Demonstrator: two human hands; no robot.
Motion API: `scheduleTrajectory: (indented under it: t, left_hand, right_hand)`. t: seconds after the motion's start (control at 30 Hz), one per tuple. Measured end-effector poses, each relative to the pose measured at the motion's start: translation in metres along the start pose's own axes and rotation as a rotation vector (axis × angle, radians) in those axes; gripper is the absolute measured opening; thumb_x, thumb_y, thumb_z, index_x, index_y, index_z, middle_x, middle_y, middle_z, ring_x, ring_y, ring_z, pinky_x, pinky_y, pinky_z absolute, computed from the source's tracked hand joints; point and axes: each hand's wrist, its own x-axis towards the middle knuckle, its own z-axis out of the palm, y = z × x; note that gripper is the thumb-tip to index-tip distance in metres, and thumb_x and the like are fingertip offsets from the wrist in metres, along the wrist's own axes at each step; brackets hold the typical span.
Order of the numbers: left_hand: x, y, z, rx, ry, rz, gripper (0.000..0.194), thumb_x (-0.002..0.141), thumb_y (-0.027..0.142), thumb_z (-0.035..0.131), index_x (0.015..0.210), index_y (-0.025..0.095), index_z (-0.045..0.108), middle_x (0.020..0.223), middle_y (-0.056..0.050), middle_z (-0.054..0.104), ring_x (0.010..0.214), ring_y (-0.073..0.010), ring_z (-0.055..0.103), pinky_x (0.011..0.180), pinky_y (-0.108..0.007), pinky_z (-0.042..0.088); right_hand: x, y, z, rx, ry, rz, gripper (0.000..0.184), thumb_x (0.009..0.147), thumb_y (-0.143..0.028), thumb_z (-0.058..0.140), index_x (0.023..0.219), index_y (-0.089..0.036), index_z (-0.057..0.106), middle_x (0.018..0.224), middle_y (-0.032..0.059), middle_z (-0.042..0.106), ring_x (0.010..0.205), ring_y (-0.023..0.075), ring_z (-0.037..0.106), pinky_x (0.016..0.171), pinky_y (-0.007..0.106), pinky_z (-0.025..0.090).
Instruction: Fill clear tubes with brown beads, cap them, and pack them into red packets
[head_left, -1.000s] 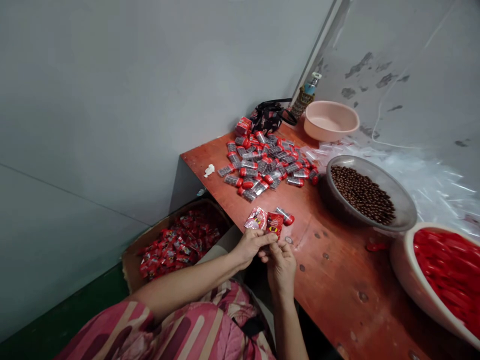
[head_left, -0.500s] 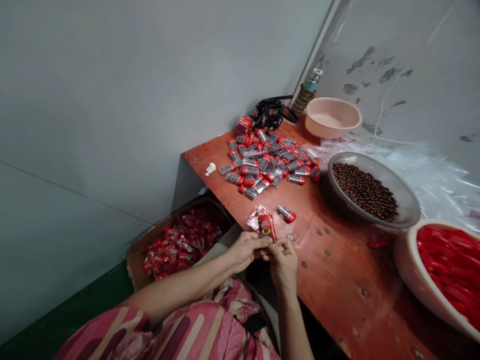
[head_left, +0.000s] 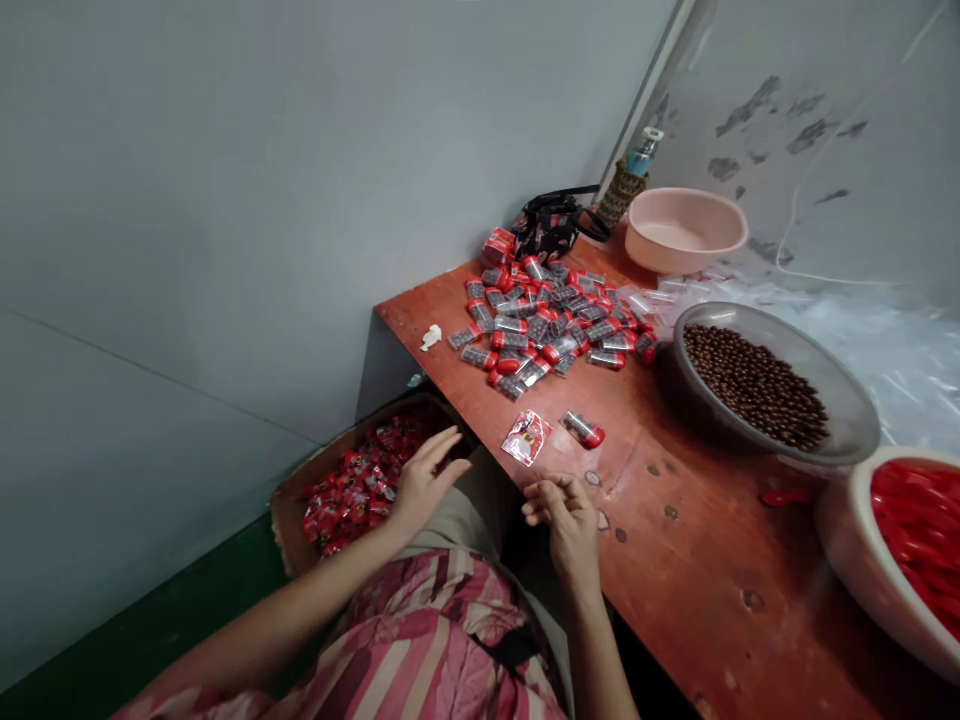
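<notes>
Packet, red and silver, lies flat near table edge, just beyond right fingertips. Table spreads ahead and right of the fingers; open box of red packets sits low by left fingers; grey bowl of brown balls well off to right of both. Change: hands were together on a dark red packet, now apart, that packet no longer seen in either. Left hand is by the box, fingers spread, thumb well off them, nothing held. Probably let go into box, so left looks free; drop itself not seen. Right hand is curled, thumb close to fingertips; cannot tell if anything thin is pinched. Red-capped tube lies beyond right fingers, beside packet, untouched
</notes>
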Motion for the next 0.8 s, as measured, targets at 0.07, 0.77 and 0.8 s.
scheduleTrajectory:
  t: [0.07,0.77,0.8]
  left_hand:
    - [0.016,0.015,0.02,0.217,-0.155,0.305,0.041,0.077,0.037,0.057,0.116,0.024,0.055,0.127,-0.005,0.051,0.125,-0.0224,0.035,0.106,-0.04,0.024]
    - [0.032,0.039,0.077,0.228,-0.178,0.643,0.031,0.082,0.029,0.052,0.11,0.021,0.06,0.121,-0.006,0.056,0.121,-0.0243,0.041,0.103,-0.046,0.028]
    - [0.032,0.042,0.076,0.152,-0.191,0.571,0.034,0.081,0.032,0.053,0.112,0.019,0.058,0.12,-0.007,0.057,0.117,-0.0243,0.045,0.101,-0.043,0.033]
  right_hand:
    - [-0.002,-0.001,0.0,-0.013,-0.001,-0.005,0.022,0.076,-0.037,0.061,0.081,-0.017,0.053,0.066,0.0003,0.064,0.049,0.0109,0.06,0.043,0.021,0.048]
    - [0.047,-0.019,-0.005,0.06,0.108,-0.141,0.038,0.071,-0.031,0.065,0.104,-0.02,0.052,0.079,-0.0009,0.063,0.066,0.0119,0.059,0.063,0.026,0.048]
    - [0.049,-0.022,-0.005,0.082,0.115,-0.13,0.037,0.069,-0.03,0.066,0.102,-0.02,0.053,0.074,-0.0027,0.062,0.063,0.0109,0.058,0.062,0.025,0.048]
